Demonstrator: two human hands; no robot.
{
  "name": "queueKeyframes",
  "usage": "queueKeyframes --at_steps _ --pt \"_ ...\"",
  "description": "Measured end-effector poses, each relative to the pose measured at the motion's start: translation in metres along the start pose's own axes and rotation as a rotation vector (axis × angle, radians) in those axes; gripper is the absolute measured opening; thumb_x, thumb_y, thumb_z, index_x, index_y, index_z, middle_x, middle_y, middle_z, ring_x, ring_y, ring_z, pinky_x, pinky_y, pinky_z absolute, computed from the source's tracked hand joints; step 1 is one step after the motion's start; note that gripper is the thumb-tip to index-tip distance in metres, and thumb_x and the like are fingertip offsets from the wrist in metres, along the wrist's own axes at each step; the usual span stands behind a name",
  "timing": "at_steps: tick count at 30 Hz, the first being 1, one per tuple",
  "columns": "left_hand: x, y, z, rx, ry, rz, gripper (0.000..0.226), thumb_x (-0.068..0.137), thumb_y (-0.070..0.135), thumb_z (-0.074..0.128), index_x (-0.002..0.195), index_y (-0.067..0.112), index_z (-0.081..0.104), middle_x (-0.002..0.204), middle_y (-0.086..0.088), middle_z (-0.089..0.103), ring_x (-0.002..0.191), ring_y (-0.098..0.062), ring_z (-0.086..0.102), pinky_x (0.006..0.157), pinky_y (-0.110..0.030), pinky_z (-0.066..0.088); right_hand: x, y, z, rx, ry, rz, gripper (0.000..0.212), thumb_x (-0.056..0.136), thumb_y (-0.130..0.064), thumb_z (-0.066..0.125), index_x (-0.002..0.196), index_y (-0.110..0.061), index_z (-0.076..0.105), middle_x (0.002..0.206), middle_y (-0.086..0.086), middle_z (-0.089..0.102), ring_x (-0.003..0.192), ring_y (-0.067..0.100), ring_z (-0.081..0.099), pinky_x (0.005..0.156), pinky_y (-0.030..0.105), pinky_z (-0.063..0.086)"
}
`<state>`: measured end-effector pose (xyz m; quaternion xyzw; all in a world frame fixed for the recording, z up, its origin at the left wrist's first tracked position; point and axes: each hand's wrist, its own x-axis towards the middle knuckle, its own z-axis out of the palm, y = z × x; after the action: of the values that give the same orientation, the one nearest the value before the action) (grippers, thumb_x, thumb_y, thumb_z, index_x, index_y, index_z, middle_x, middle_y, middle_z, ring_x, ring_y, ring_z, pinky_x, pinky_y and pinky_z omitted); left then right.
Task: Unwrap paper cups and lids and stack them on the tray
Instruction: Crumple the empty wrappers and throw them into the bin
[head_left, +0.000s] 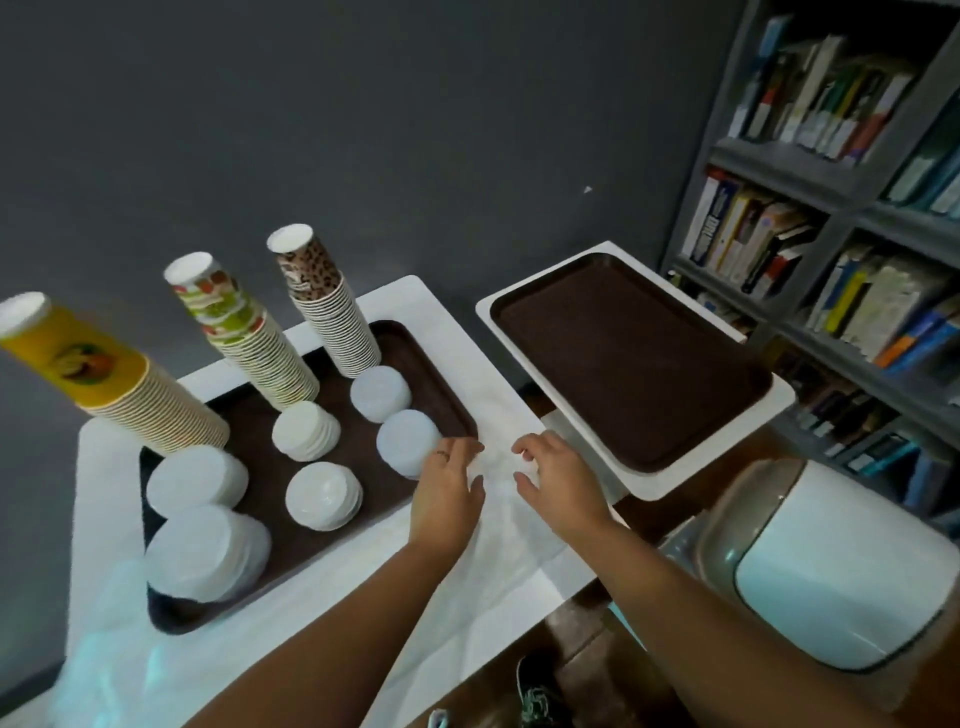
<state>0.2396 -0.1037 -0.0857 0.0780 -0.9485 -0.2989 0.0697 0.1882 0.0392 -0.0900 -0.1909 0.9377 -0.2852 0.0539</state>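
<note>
Right, we've got both hands down on the white table (291, 691), between the two trays. Left hand (451, 486) sits w/ fingers spread and lightly bent; right hand (558, 480) just beside it, fingers likewise apart and loosely curled. Between and under them there's a faint crinkled clear sheet, prob. plastic wrap (498, 467), too blurred to be sure. Neither hand clamps anything we can make out; they seem to rest on or paw at the film.

Task things lie mostly on the left hand's side. The loaded tray (447, 384) carries three tall cup stacks on its far side: yellow cups (111, 384), green-red cups (241, 332), leopard cups (327, 306). Nearer us are six short lid stacks; the nearest lid stack (408, 441) touches or nearly touches the left hand's fingertips. Beyond the right hand sits the bare second tray (628, 364) on its own white table; a lidded bin (826, 566) is below the right wrist, and the bookshelf (852, 208) further off.

Judgement: stacking looks about done, and the step in hand is clearing the leftover wrap. To do it well, we'd gather the film inward w/ both hands, bunching it away from the lid stack so the left knuckles don't nudge it. Keep the sweep low and slow; those cup towers lean and wouldn't forgive a bumped tray.
</note>
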Motion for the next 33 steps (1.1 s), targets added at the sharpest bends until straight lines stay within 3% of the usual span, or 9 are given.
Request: queueKeyframes --at_steps 6,12,17,21,23,25,27,29,33 --pt "-0.024 -0.034 -0.009 0.143 -0.189 0.012 0.047 0.090 0.019 0.060 0.134 0.017 0.043 0.138 -0.003 0.040 0.123 -0.019 0.042 0.099 -0.021 0.035 0.014 -0.009 0.026 -0.069 -0.152 0.069 0.052 0.089 -0.035 0.062 0.135 -0.021 0.042 0.132 0.003 0.049 0.119 0.021 0.047 0.098 0.030 0.044" --pt "-0.033 -0.054 -0.010 0.193 -0.338 0.007 0.069 0.090 0.024 0.063 0.147 0.012 0.025 0.151 -0.005 0.024 0.133 -0.020 0.034 0.107 -0.021 0.025 0.022 -0.019 0.036 -0.157 -0.130 0.095 0.038 0.093 -0.022 0.056 0.130 -0.021 0.047 0.123 0.001 0.058 0.113 0.020 0.053 0.093 0.029 0.036" --pt "-0.028 -0.061 -0.023 0.002 -0.222 0.076 0.083 0.077 0.023 0.077 0.145 0.014 0.031 0.147 -0.003 0.033 0.130 -0.019 0.039 0.104 -0.021 0.030 0.022 -0.034 0.027 -0.189 -0.029 -0.011 0.018 0.091 -0.024 0.051 0.100 -0.022 0.066 0.100 -0.003 0.063 0.095 0.016 0.050 0.078 0.027 0.017" --pt "0.000 -0.059 -0.061 -0.155 -0.069 0.074 0.096 0.060 0.033 0.088 0.140 0.016 0.038 0.137 0.005 0.044 0.119 -0.005 0.041 0.094 -0.026 0.044 0.030 -0.056 0.003 -0.024 0.108 -0.100 0.012 0.086 -0.022 0.057 0.075 -0.020 0.060 0.075 -0.008 0.053 0.085 0.018 0.046 0.082 0.029 0.018" --pt "0.016 -0.058 -0.091 -0.278 -0.230 -0.018 0.091 0.059 0.030 0.089 0.136 0.023 0.041 0.131 0.009 0.051 0.117 -0.005 0.049 0.094 -0.025 0.048 0.038 -0.074 -0.017 0.038 0.126 -0.120 0.028 0.084 -0.022 0.055 0.060 -0.026 0.042 0.062 -0.011 0.040 0.078 0.016 0.041 0.077 0.028 0.017" --pt "0.026 -0.060 -0.118 -0.341 -0.446 -0.078 0.068 0.065 0.019 0.087 0.123 0.024 0.052 0.115 0.009 0.063 0.106 -0.008 0.060 0.089 -0.017 0.049 0.047 -0.094 -0.037 0.095 0.149 -0.159 0.031 0.080 -0.033 0.044 0.053 -0.026 0.030 0.056 -0.009 0.034 0.070 0.015 0.037 0.073 0.028 0.016" --pt "0.028 -0.064 -0.141 -0.391 -0.574 -0.093 0.043 0.072 0.007 0.081 0.111 0.015 0.065 0.102 0.004 0.072 0.097 -0.011 0.067 0.084 -0.015 0.050 0.056 -0.111 -0.055 0.202 0.220 -0.187 0.031 0.079 -0.032 0.044 0.053 -0.019 0.033 0.052 -0.006 0.033 0.062 0.014 0.033 0.072 0.030 0.022" --pt "0.025 -0.068 -0.162 -0.470 -0.605 -0.081 0.030 0.075 -0.001 0.076 0.104 0.004 0.070 0.099 -0.008 0.074 0.093 -0.016 0.070 0.084 -0.021 0.052 0.066 -0.126 -0.071 0.303 0.268 -0.176 0.029 0.084 -0.020 0.054 0.058 -0.012 0.044 0.052 -0.002 0.033 0.059 0.017 0.033 0.065 0.031 0.029" --pt "0.018 -0.072 -0.201 -0.513 -0.646 -0.076 0.020 0.077 0.001 0.072 0.093 0.012 0.074 0.090 -0.005 0.075 0.083 -0.014 0.071 0.077 -0.023 0.054 0.088 -0.139 -0.099 0.360 0.320 -0.128 0.027 0.086 -0.023 0.050 0.072 0.000 0.055 0.059 0.013 0.047 0.057 0.024 0.037 0.052 0.032 0.027"
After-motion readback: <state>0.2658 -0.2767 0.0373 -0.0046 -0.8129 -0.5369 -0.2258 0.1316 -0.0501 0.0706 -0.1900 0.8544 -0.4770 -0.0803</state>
